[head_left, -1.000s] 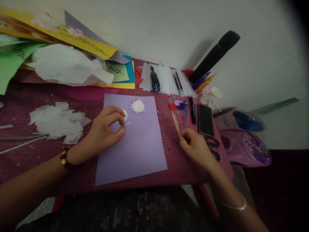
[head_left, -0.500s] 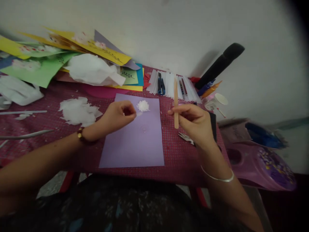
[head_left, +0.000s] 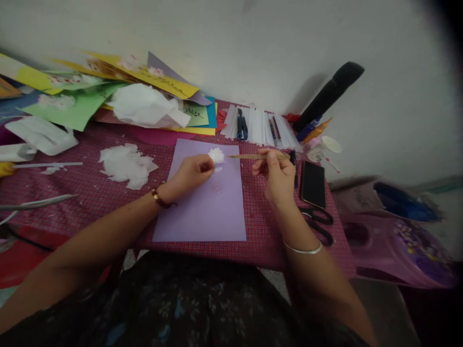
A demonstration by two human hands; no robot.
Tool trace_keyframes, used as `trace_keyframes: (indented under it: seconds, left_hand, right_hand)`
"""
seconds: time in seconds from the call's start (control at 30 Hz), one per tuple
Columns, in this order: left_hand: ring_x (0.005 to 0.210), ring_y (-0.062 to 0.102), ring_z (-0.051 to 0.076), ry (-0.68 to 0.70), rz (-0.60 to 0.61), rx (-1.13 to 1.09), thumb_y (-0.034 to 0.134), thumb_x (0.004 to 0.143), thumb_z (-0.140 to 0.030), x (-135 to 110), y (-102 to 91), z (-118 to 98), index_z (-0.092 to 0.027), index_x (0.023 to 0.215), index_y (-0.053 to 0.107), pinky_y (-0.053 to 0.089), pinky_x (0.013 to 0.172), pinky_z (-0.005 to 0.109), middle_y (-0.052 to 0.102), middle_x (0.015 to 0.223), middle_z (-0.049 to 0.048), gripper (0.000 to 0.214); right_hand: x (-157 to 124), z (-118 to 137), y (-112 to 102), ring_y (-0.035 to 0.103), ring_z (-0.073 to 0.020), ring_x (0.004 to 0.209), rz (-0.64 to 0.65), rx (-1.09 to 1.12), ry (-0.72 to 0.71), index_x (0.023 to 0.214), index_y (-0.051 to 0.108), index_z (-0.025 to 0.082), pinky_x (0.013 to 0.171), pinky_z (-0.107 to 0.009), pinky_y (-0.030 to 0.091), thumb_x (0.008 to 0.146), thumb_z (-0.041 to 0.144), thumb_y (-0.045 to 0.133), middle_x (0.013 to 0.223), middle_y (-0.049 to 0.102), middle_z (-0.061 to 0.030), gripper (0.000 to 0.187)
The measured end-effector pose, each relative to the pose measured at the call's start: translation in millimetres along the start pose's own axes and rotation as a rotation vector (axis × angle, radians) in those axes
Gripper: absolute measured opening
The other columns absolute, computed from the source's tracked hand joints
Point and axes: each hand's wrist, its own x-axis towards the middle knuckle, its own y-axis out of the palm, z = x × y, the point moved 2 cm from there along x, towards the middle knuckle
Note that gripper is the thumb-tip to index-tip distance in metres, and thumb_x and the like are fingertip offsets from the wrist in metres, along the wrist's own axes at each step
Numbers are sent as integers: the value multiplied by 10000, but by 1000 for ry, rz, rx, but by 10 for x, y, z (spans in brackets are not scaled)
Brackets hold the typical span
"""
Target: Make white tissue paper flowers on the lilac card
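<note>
A purple sheet of paper (head_left: 202,217) lies on the table, with a ruffled white paper flower (head_left: 216,155) near its top edge. Beside the flower, my left hand (head_left: 191,176) is closed in a pinch. A small piece of white tissue paper (head_left: 217,169) shows at its fingertips. My right hand (head_left: 278,176) grips a wooden craft stick (head_left: 249,156), held nearly level with its tip pointing left at the flower. Just below the flower, a faint wet-looking ring (head_left: 216,187) marks the sheet.
White paper pieces (head_left: 126,166) are heaped on the left. Behind stand coloured cards (head_left: 152,79) and crumpled white plastic (head_left: 144,106). White strips (head_left: 256,126) with a blue cutter (head_left: 241,126) lie at the back. Scissors (head_left: 320,224), a phone (head_left: 313,183) and a paper cup (head_left: 329,147) are right.
My right hand has tipped the craft stick from upright to level, its tip now close to the flower. My left hand has shifted slightly right, nearer the flower. The view has moved a little.
</note>
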Motion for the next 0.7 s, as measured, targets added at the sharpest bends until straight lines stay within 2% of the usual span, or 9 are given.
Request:
trace_keyframes:
  seconds: [0.13,0.27,0.43,0.53,0.6,0.7]
  left_hand:
    - [688,537,114,158,-7,150,544,808,-91,-38,-36,-111,-157,727,592,414,654,255,603,737,16,114]
    - [706,544,123,227,13,202,537,824,-84,-53,-18,-139,-161,732,582,418,678,261,601,744,18,128]
    - [709,553,129,234,22,237,531,832,-99,-71,-13,-146,-166,743,585,425,680,264,609,750,21,124]
    - [741,578,135,208,28,252,518,857,-140,-76,-32,-164,-172,770,604,445,688,264,633,787,32,126]
    - [761,593,142,195,33,258,511,871,-173,-77,-50,-179,-177,785,614,454,683,266,646,808,40,134]
    - [766,604,151,178,33,261,508,878,-218,-77,-73,-199,-191,780,617,458,667,267,650,811,42,149]
  right_hand:
    - [-20,-28,49,587,-99,569,49,-15,36,966,593,217,553,-243,487,951,548,452,725,612,9,360]
    - [-8,-83,54,567,-85,556,69,-11,56,923,572,221,541,-230,476,913,519,536,715,609,24,301]
    - [22,-130,20,530,-82,525,92,18,85,907,594,209,525,-239,457,906,491,551,683,581,30,285]
    - [47,-109,-40,495,-84,531,28,-84,33,830,598,212,532,-245,442,932,516,512,671,538,26,332]
    - [61,-79,-81,526,-91,594,-18,-144,-25,777,569,218,566,-247,450,949,537,483,719,552,8,372]
    - [73,-57,-98,536,-93,596,31,-110,4,766,529,228,539,-242,430,963,585,432,712,551,11,419]
